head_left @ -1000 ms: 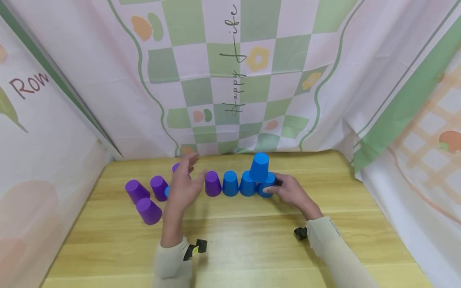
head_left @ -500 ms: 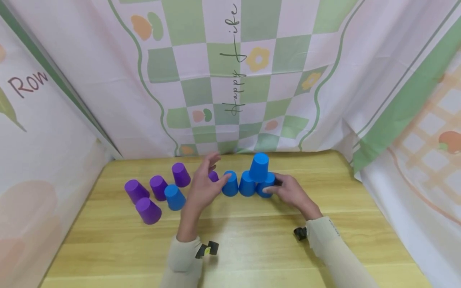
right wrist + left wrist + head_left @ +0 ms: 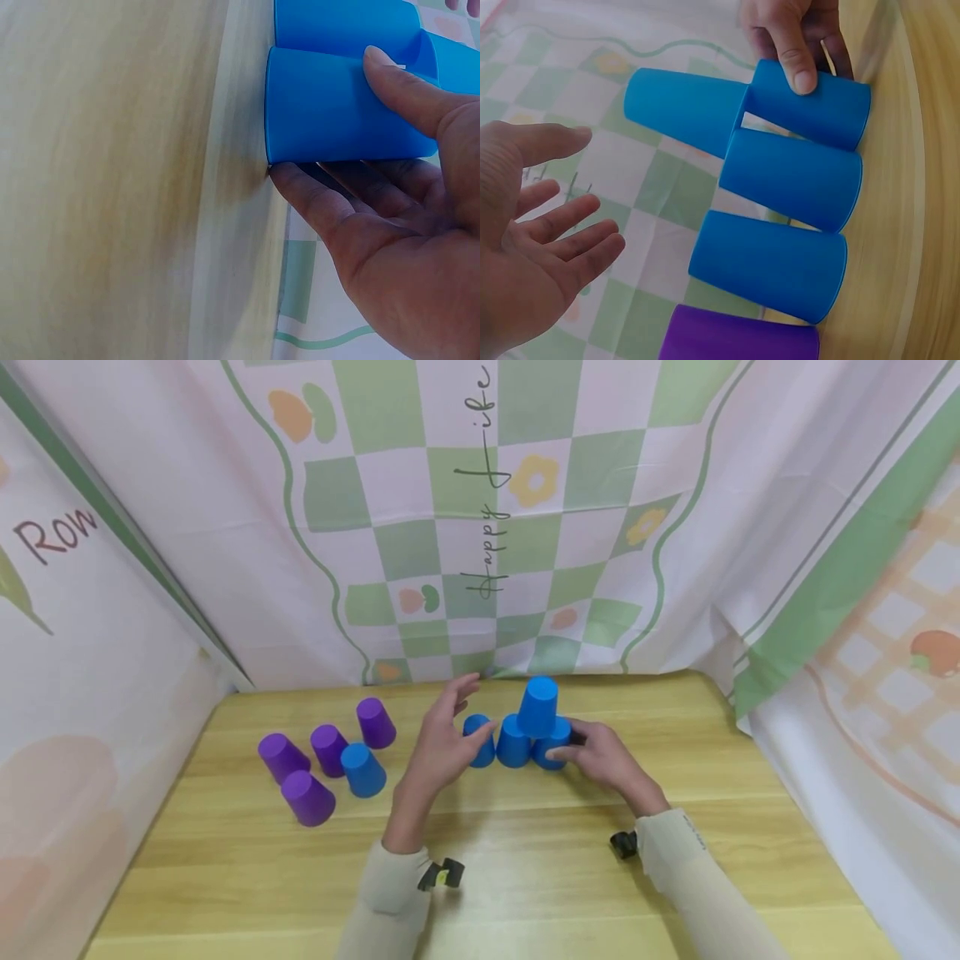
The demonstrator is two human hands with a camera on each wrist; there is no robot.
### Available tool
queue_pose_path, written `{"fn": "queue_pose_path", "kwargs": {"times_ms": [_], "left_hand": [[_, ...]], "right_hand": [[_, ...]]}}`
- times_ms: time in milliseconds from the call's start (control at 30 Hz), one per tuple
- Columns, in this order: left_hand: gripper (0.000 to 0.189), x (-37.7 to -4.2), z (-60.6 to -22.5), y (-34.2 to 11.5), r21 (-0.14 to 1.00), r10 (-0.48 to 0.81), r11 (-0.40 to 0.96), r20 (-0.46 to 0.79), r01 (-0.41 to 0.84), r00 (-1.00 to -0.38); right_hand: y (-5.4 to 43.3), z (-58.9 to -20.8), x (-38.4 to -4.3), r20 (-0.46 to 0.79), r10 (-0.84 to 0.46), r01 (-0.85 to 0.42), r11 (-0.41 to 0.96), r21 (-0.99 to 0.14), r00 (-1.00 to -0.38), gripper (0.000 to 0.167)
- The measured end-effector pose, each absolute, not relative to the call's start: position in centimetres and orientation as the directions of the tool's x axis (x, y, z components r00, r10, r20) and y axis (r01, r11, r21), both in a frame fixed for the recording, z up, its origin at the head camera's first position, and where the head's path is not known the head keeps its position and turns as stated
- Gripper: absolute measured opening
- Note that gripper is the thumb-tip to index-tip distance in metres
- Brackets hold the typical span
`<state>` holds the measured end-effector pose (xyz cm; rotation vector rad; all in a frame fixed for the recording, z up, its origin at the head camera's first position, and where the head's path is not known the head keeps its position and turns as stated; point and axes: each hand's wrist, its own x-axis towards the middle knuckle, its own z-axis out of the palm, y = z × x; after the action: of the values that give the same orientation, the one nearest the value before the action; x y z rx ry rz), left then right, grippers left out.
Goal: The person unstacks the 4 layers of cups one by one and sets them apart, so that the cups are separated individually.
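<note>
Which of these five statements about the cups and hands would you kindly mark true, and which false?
1. The right hand holds the rightmost cup. True.
2. The top cup rests on the rightmost cup and its blue neighbour. True.
3. The top cup is purple. False: it is blue.
4. The left hand holds nothing. True.
5. The left group is all purple. False: four purple cups stand with one blue cup.

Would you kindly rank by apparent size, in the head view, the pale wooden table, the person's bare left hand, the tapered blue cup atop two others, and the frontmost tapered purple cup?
1. Wooden table
2. Left hand
3. Top blue cup and frontmost purple cup: too alike to rank confidently.
</note>
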<state>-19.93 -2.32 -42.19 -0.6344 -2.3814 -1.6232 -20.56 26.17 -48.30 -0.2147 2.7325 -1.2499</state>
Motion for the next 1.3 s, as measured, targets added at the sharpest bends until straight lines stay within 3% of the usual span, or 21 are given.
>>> {"fn": "queue_pose_path", "kwargs": {"times_ms": [633, 967, 1300], "left_hand": [[0.065, -21.2, -42.6, 0.9, 0.864, 0.337, 0.291, 0.308, 0.410, -0.890], [0.081, -22.1, -42.1, 2.6, 0.859, 0.394, 0.323, 0.260, 0.398, -0.881], [0.083, -22.3, -41.9, 4.3, 0.867, 0.365, 0.327, 0.252, 0.377, -0.896]], "right_hand": [[26.1, -48.2, -20.5, -0.050, -0.180, -0.080, 0.649, -0.756, -0.982, 0.051], [26.2, -48.3, -20.5, -0.050, -0.194, -0.088, 0.641, -0.763, -0.980, 0.051], [26.1, -48.3, -20.5, -0.043, -0.199, -0.095, 0.635, -0.766, -0.979, 0.051]]}}
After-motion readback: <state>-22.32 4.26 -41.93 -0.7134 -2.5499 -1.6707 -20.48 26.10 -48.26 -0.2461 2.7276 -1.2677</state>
